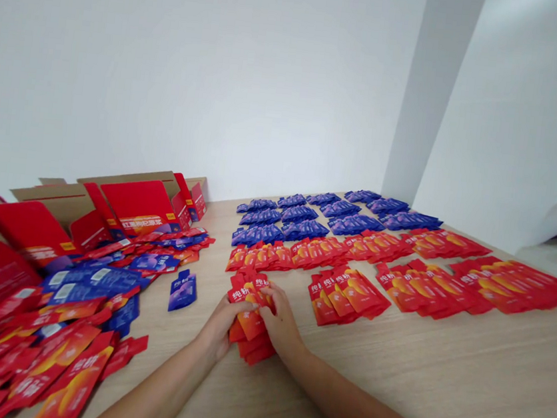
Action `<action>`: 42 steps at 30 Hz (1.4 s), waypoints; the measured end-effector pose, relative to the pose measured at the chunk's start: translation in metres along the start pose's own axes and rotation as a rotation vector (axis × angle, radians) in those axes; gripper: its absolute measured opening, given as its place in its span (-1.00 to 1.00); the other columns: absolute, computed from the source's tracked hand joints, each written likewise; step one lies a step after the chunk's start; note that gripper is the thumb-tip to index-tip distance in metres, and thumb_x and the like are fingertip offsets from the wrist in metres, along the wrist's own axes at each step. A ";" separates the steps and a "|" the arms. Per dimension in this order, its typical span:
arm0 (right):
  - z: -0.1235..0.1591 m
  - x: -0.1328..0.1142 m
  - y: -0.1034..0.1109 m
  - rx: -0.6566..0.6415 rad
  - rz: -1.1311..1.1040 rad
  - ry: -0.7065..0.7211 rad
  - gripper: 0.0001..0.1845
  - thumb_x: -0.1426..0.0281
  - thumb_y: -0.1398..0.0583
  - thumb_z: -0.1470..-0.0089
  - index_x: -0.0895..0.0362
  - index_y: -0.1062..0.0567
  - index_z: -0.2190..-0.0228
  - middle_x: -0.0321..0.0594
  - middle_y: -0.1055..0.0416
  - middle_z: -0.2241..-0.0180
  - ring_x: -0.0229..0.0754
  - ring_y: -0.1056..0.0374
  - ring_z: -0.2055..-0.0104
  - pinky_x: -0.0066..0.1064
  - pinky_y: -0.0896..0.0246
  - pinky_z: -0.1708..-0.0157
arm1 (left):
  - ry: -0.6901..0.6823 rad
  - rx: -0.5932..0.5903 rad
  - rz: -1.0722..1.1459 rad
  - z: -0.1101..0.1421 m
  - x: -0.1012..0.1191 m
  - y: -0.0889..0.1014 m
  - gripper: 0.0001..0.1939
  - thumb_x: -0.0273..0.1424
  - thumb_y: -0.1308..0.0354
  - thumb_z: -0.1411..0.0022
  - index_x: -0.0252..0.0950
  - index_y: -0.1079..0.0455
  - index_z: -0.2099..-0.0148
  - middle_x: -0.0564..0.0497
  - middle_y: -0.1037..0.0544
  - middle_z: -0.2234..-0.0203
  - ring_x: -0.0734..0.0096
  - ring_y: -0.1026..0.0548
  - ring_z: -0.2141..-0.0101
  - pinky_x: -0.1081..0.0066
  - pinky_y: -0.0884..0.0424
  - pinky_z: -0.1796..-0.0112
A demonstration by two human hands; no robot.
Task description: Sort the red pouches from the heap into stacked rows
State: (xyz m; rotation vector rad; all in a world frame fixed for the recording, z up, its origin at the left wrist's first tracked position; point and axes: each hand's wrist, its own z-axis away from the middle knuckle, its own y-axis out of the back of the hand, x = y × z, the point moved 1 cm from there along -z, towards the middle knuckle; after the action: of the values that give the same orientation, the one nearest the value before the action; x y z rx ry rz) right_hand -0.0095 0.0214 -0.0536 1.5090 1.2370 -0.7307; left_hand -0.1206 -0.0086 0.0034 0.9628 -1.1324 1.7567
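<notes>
Between my two hands is a stack of red sachets [251, 327] with orange fruit printed on them, held just over the wooden table. My left hand [223, 320] grips the stack's left edge, thumb across the front. On the other side my right hand [280, 320] closes round the right edge, thumb also on the front. A fanned group of red sachets [349, 294] lies right of my hands. Beyond the stack runs a row of red sachets [263, 254]. One blue sachet [183, 292] lies alone to the left.
Blue sachets [304, 229] lie in fanned groups at the back, with more red sachets [516, 283] at the right. A loose mixed pile of red and blue sachets [77, 340] covers the left side. Open red cartons [136, 199] stand behind that pile, against the white wall [272, 87].
</notes>
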 end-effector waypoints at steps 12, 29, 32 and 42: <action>-0.007 -0.015 0.010 0.012 -0.608 -0.171 -0.51 0.17 -0.16 0.00 0.06 -0.33 0.02 -0.16 -0.36 -0.03 -0.04 -0.23 -0.11 -0.15 -0.07 -0.13 | -0.378 0.060 -0.057 0.013 -0.011 0.007 -0.21 -0.52 -0.31 0.27 -0.21 -0.16 -0.08 -0.03 -0.53 0.17 0.21 -0.53 0.22 0.27 -0.44 0.20; -0.011 -0.006 0.026 -0.404 -0.526 0.099 -0.40 0.15 -0.25 0.00 0.04 -0.26 -0.05 -0.16 -0.31 -0.08 -0.06 -0.16 -0.17 -0.13 0.00 -0.18 | -0.577 -0.106 -0.415 -0.006 -0.024 0.041 0.16 -0.37 -0.36 0.12 -0.15 0.36 -0.34 -0.20 -0.16 -0.22 0.08 -0.28 -0.14 0.17 -0.25 -0.08; -0.013 -0.006 0.028 -0.310 -0.513 0.064 -0.50 0.10 -0.19 -0.04 0.02 -0.31 0.01 -0.20 -0.35 -0.04 -0.08 -0.19 -0.14 -0.16 -0.01 -0.17 | -0.524 -0.106 -0.318 -0.005 -0.027 0.042 0.16 -0.42 -0.34 0.13 -0.13 0.37 -0.34 -0.17 -0.25 -0.17 0.12 -0.35 -0.08 0.18 -0.30 -0.04; -0.012 -0.005 0.025 -0.216 -0.468 -0.008 -0.50 0.04 -0.19 -0.01 0.02 -0.32 0.07 -0.23 -0.40 0.04 -0.10 -0.27 -0.05 -0.22 -0.10 -0.10 | -0.297 -0.186 -0.129 -0.017 -0.037 0.050 -0.13 -0.61 -0.31 0.36 -0.25 -0.23 -0.11 -0.04 -0.55 0.16 0.11 -0.51 0.16 0.22 -0.41 0.13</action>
State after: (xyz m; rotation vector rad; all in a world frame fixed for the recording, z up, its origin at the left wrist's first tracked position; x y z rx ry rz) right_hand 0.0108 0.0319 -0.0379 1.0474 1.6312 -0.8690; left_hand -0.1550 -0.0141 -0.0512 1.1791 -1.3611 1.4097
